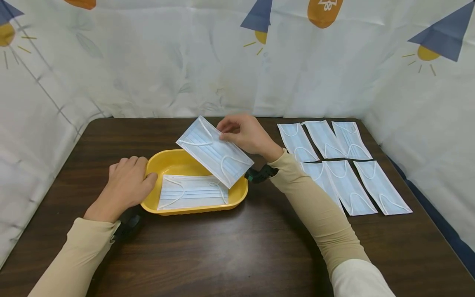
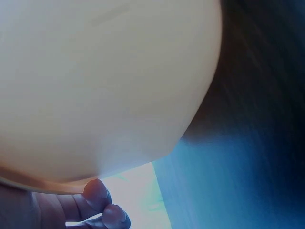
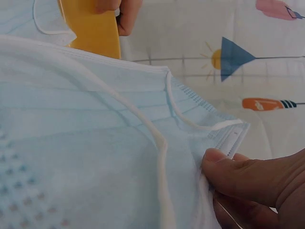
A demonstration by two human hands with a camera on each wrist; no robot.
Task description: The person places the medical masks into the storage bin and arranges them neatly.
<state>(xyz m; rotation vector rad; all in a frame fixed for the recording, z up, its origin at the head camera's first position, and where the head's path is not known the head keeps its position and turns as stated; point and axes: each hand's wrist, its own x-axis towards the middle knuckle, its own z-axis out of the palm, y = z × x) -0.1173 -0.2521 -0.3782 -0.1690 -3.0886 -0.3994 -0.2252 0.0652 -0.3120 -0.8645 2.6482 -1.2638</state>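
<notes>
A yellow tray (image 1: 177, 159) stands left of the table's middle, with one pale blue face mask (image 1: 196, 194) lying inside. At its left end my left hand (image 1: 130, 183) holds the rim, thumb over the inner side. In the left wrist view the tray's wall (image 2: 109, 86) fills most of the picture, and curled fingertips (image 2: 96, 191) show at its edge. Above the tray's right part, my right hand (image 1: 246, 134) pinches another face mask (image 1: 213, 148) by its upper long edge. That mask hangs tilted, ear loops toward me; the right wrist view shows thumb (image 3: 224, 167) and fingers on it.
On the table's right side several face masks (image 1: 361, 185) lie in two rows, some overlapping. The dark wooden table (image 1: 230, 255) runs back to a patterned white curtain (image 1: 167, 62). My right forearm (image 1: 315, 202) partly covers the nearest mask of the front row.
</notes>
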